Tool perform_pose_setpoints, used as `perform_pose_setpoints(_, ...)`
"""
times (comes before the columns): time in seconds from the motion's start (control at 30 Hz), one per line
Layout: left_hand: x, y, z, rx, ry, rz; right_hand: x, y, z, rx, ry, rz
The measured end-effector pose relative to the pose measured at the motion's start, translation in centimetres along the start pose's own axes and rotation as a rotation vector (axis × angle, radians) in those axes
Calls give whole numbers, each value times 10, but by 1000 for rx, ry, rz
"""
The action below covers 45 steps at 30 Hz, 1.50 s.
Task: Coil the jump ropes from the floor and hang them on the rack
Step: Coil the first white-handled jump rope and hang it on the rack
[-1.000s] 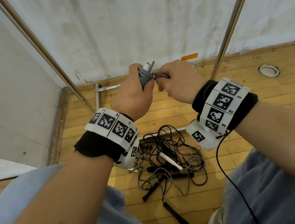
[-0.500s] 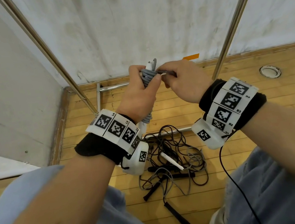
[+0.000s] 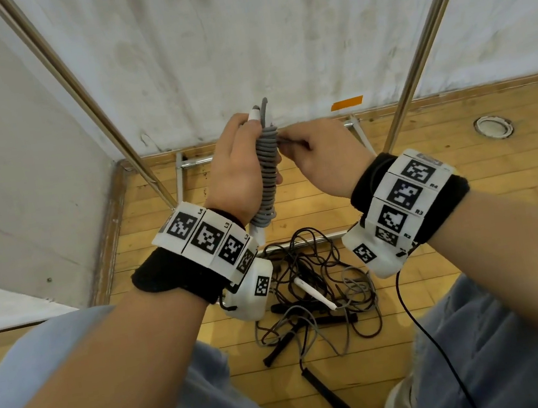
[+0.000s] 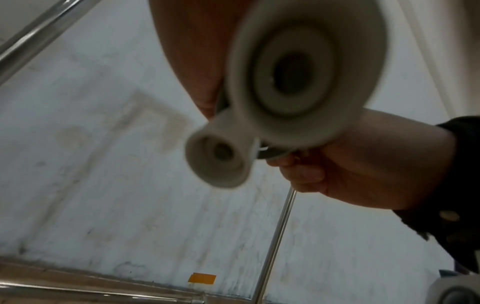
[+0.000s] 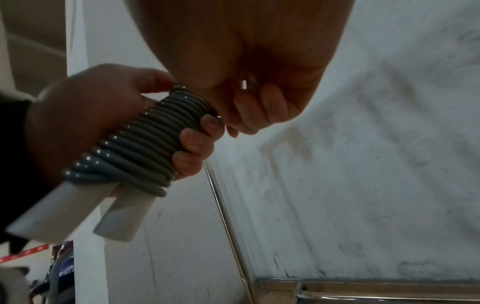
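Note:
A grey jump rope (image 3: 269, 172) is wound in tight turns round its two white handles (image 5: 85, 209), held upright at chest height. My left hand (image 3: 242, 169) grips this bundle, fingers wrapped over the coils (image 5: 153, 142). My right hand (image 3: 316, 155) pinches the rope's loose end at the top of the coil. The handles' hollow butt ends (image 4: 298, 70) fill the left wrist view. More jump ropes (image 3: 314, 287), black and grey with black handles and one white handle, lie tangled on the wooden floor below my hands.
Two slanted chrome rack poles (image 3: 87, 101) (image 3: 425, 43) rise on either side, joined by a low base bar (image 3: 192, 162) by the white wall. A round floor fitting (image 3: 493, 126) sits at the right. A black cable (image 3: 428, 337) hangs from my right wrist.
The wound bundle has turned more upright and risen a little in my left hand. My right hand has kept its pinch on the rope end at the top of the coil.

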<state>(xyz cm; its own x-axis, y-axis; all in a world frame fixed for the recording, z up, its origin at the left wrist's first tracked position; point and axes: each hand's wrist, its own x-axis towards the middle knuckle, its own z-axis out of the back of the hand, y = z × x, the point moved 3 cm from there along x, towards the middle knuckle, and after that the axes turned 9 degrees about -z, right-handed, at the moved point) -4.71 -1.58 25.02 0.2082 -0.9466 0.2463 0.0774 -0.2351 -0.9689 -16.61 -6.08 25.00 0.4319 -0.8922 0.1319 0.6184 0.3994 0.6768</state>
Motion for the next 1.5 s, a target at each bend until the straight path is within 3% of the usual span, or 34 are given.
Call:
perform_pose_setpoints(0.13,4,1,-1,-69,-20,86,0,0,6,135,-19,-44)
perform_pose_setpoints(0.27,6,-5,1,-134,59,155,1,-1,10,472,181,-131)
perform_pose_setpoints(0.37,-3,-11,1,105,170,-16,6,-9,13,785,418,-295)
perform_pose_setpoints(0.43,-9,-10,2,326,257,-97,10,-14,15,838,475,-371)
perform_pose_setpoints(0.53,-11,0,8,563,347,-34,14,-21,14,839,504,-414)
perform_pose_setpoints(0.73,-13,10,14,800,441,-17,18,-18,25,788,404,-311)
perform_pose_setpoints(0.9,-28,16,-7,643,564,68,14,-6,20,700,409,-118)
perform_pose_setpoints(1.0,-29,8,-11,417,516,68,18,-14,24,632,341,-112)
perform_pose_setpoints(1.17,-11,-3,3,27,212,73,19,-18,14,722,277,-166)
perform_pose_setpoints(1.27,-3,1,6,-123,113,138,15,-12,2,671,226,-183)
perform_pose_setpoints(1.4,-1,10,10,-65,-35,270,10,-7,-4,343,84,-145)
perform_pose_setpoints(1.5,0,8,14,9,-125,273,3,1,-12,156,155,-73)
